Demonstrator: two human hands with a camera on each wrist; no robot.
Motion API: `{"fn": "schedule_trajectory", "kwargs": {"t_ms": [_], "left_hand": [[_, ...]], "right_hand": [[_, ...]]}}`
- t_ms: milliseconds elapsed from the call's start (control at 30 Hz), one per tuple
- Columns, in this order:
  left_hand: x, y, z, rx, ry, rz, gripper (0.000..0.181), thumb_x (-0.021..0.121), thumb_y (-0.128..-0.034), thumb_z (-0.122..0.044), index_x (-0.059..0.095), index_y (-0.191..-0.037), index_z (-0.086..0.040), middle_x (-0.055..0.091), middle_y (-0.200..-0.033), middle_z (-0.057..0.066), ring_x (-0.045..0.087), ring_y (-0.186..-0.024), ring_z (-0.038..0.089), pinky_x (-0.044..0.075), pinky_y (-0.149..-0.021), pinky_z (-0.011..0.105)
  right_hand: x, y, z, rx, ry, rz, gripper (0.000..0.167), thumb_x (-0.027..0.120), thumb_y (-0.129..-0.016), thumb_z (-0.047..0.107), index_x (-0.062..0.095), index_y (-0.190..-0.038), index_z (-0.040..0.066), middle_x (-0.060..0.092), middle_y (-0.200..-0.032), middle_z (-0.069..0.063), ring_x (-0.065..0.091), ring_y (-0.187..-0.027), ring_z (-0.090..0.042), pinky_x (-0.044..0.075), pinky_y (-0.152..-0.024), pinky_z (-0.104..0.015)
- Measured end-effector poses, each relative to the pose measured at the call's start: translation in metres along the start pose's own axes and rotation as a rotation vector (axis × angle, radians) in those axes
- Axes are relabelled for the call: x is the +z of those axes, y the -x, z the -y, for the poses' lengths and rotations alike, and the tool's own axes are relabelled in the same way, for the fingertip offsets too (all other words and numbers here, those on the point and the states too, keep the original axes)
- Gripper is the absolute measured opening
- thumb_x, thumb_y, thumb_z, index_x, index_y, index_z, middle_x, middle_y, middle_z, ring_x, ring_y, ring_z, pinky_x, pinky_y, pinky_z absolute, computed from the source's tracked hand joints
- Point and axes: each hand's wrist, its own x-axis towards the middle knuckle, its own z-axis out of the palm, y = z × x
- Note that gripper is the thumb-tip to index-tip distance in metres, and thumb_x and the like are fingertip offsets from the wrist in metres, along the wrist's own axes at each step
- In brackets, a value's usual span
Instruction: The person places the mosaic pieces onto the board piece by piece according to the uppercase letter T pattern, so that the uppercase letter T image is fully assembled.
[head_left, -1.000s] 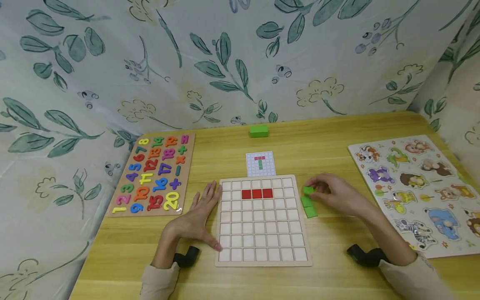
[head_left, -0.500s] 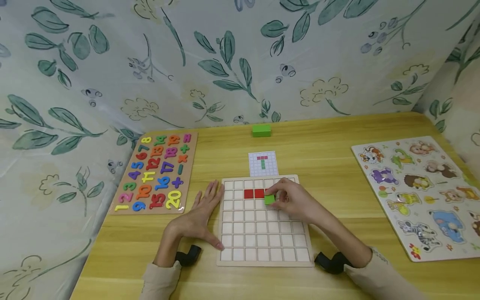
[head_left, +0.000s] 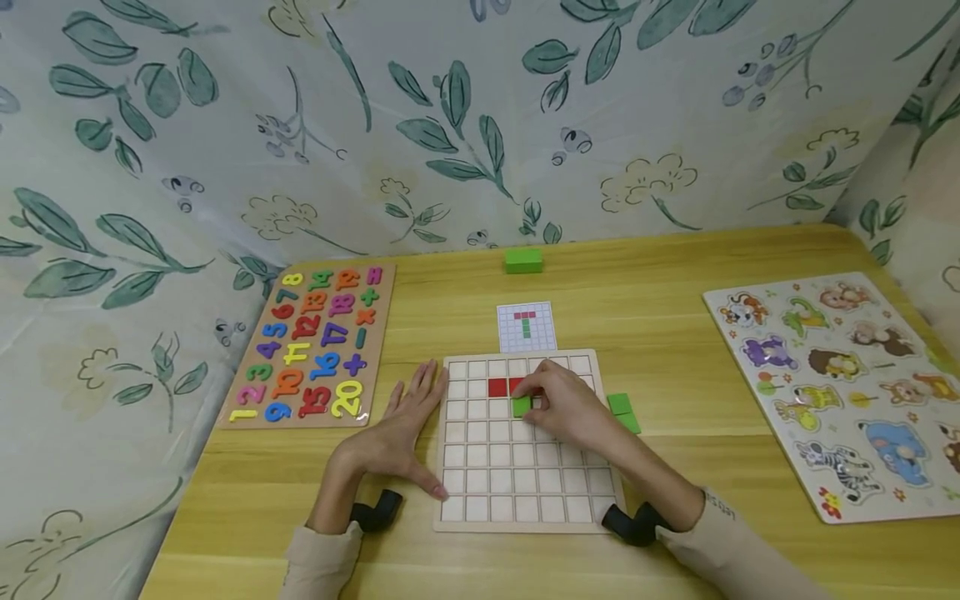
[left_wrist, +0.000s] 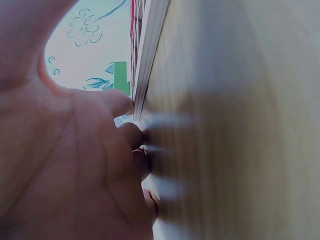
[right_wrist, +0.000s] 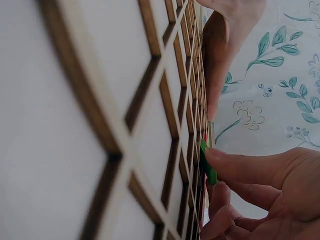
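One table (head_left: 637, 308) holds two puzzle boards (head_left: 371, 354), one pale grid (head_left: 523, 482) between. The left hand (head_left: 386, 450) lies spread at the grid's left edge; the right hand (head_left: 572, 404) pinches one flat, square green tile (head_left: 521, 407) at its fingertips, over the grid's far half. Two red tiles (head_left: 497, 387) show beyond; two loose green tiles (head_left: 619, 404) lie right.

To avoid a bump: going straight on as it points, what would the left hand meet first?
Likely the grid board, whose left edge the left hand looks to touch or nearly touch.
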Motion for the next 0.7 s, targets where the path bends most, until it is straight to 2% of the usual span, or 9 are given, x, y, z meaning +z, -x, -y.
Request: {"fn": "schedule_trajectory", "kwargs": {"t_ms": [433, 700], "left_hand": [[0.0, 0.0001, -0.0001, -0.007, 0.004, 0.0, 0.158, 0.102, -0.0574, -0.044, -0.007, -0.166, -0.007, -0.022, -0.172, 0.015, -0.021, -0.16, 0.036, -0.012, -0.129, 0.062], [0.0001, -0.0004, 0.0007, -0.002, -0.006, 0.002, 0.158, 0.101, -0.0579, -0.045, -0.007, -0.166, -0.008, -0.022, -0.172, 0.015, -0.02, -0.16, 0.036, -0.011, -0.129, 0.062]], "right_hand": [[0.0021, -0.0057, -0.0067, 0.014, -0.081, 0.003, 0.024, 0.082, -0.084, -0.001, 0.08, -0.106, 0.007, 0.063, -0.096, -0.005, 0.053, -0.079, -0.014, 0.045, -0.068, -0.023], [0.004, -0.006, -0.0072, 0.042, -0.058, -0.027, 0.024, 0.085, -0.081, 0.001, 0.083, -0.103, 0.011, 0.064, -0.094, -0.003, 0.051, -0.077, -0.014, 0.043, -0.064, -0.024]]}}
